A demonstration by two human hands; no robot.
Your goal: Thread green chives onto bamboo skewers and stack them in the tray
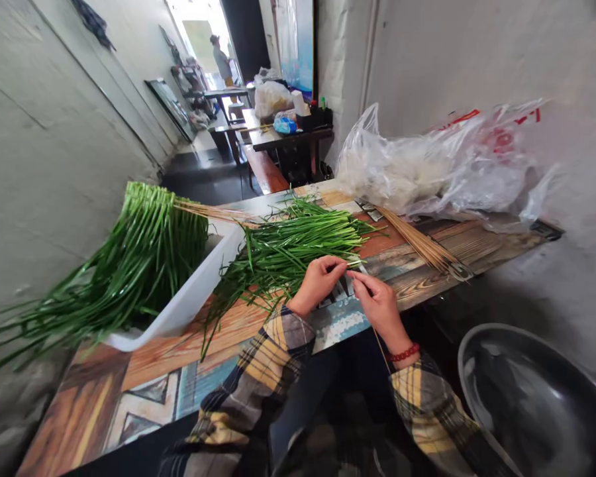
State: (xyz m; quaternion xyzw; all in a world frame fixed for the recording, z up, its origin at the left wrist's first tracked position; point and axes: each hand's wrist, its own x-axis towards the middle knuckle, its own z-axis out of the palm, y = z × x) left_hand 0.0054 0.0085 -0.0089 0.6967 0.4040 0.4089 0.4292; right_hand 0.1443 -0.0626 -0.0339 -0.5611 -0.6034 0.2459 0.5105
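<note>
My left hand (322,283) is closed in a pinch at the front edge of a loose pile of green chives (302,238), with pale chive ends beside its fingertips. Close against it, my right hand (381,310) pinches a thin bamboo skewer (379,346), whose lower length runs down past the wrist. The fingertips of both hands nearly meet. To the left, a white plastic tray (191,301) holds a thick bunch of chives (153,232) threaded on skewers, their long leaves draping over its edge.
Bare bamboo skewers (414,237) lie fanned on the patterned table (163,358), right of the pile. Behind them sit clear plastic bags (427,165) against the wall. A large metal basin (531,397) stands low at right. A person (221,59) stands by the far doorway.
</note>
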